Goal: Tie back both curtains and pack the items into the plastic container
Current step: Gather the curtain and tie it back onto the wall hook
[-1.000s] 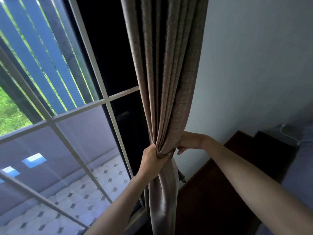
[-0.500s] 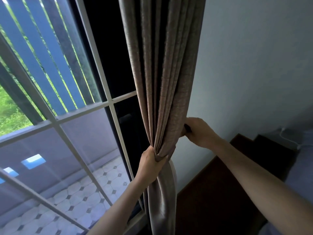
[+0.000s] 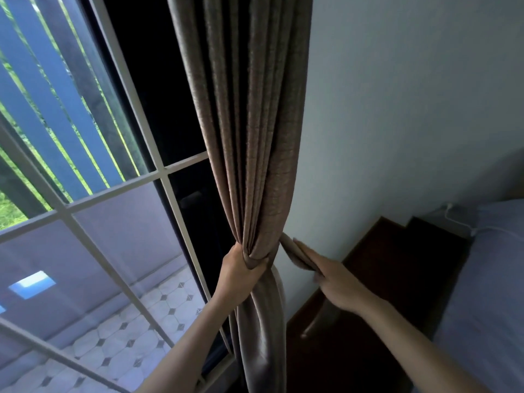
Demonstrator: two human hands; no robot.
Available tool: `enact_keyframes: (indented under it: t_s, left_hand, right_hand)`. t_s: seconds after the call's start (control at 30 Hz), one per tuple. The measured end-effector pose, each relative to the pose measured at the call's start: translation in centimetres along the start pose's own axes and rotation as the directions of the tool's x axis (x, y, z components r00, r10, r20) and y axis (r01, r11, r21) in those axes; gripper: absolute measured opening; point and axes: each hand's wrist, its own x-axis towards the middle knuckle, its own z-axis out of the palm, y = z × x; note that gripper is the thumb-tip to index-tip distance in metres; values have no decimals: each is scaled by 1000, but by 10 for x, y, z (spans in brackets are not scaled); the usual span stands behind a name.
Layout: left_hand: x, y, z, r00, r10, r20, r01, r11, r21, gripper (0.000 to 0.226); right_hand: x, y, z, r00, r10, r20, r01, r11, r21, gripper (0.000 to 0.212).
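Observation:
A brown curtain (image 3: 249,123) hangs gathered between the window and the wall. My left hand (image 3: 241,272) grips the bunched curtain at its waist, fingers curled round the folds and a band of fabric there. To the right, my right hand (image 3: 331,275) holds the flat end of the matching tie-back strap (image 3: 295,251), which runs from the curtain's waist out toward the hand. Below the grip the curtain twists and falls out of view. No plastic container or loose items show.
A white-framed window (image 3: 167,177) with grilles fills the left, a tiled balcony beyond it. A pale wall (image 3: 397,123) is on the right, with a dark wooden bedside unit (image 3: 382,279) and a bed's blue sheet (image 3: 487,279) below it.
My right hand came from behind the curtain, down and to the right, drawing the strap end out. My left hand kept its grip on the gathered curtain.

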Motion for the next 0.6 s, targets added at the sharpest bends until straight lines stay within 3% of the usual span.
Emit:
enact_keyframes:
  t_s: [0.03, 0.1, 0.17, 0.2, 0.23, 0.3, 0.37, 0.47, 0.6]
  left_hand:
    - [-1, 0, -1, 1000, -7, -10, 7, 1000, -7, 36]
    - [-1, -3, -5, 999, -20, -35, 20, 1000, 8, 36]
    - [1, -6, -11, 999, -26, -44, 30, 997, 71, 35]
    - [2, -7, -13, 998, -29, -47, 34, 994, 103, 34]
    - [2, -7, -14, 998, -30, -46, 35, 992, 125, 34]
    - [2, -5, -11, 999, -20, -34, 25, 989, 145, 33]
    - [1, -3, -8, 1000, -18, -25, 21, 989, 147, 32]
    - [1, -5, -10, 999, -24, -41, 30, 987, 157, 33]
    - [4, -7, -15, 999, -21, -42, 29, 983, 183, 35]
  right_hand:
    - [0, -1, 2, 999, 12, 46, -17, 991, 133, 83]
    - [1, -6, -1, 984, 9, 177, -85, 898, 432, 60]
    - [7, -14, -6, 956, 4, 292, -225, 646, 730, 31]
    - [11, -19, -9, 952, 31, 304, -272, 540, 797, 35]
    - [18, -23, -10, 952, 81, 295, -294, 511, 808, 40]
    - [32, -33, -12, 945, 178, 273, -326, 568, 756, 35]
    - [45, -41, -13, 948, 186, 256, -315, 652, 690, 30]
    - [56, -46, -24, 968, 191, 164, -252, 745, 618, 43]
    - [54, -44, -45, 970, 227, 81, -239, 858, 455, 27]
